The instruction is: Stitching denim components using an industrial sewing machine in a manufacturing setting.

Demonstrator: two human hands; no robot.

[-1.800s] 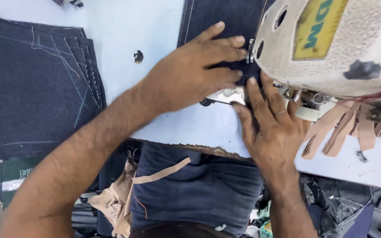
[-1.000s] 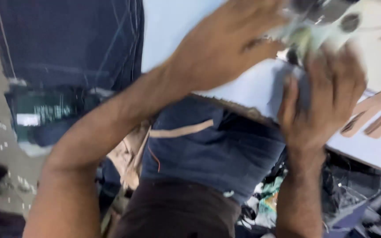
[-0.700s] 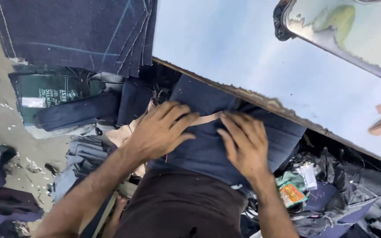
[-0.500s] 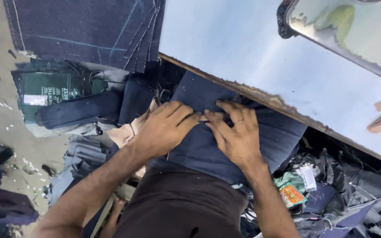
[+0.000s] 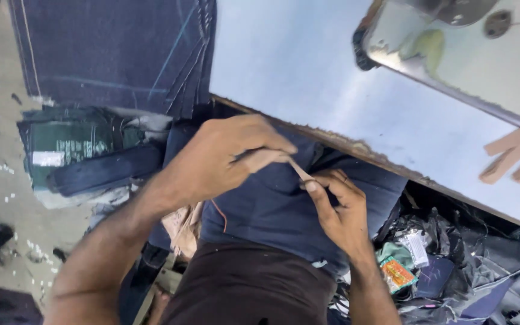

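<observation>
Both hands pinch one tan strip over the lap denim: left hand holds its upper-left end, right hand its lower-right.

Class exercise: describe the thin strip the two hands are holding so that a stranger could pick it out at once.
Start at the pale blue worktable and drop below its worn front edge to the dark blue denim pile on the lap. Above it, the left hand and right hand pinch a narrow tan fabric strip, the only light thing between them.

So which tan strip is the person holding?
The thin tan strip pinched between left hand and right hand, over the lap. The other tan strips lie untouched on the table.
</observation>
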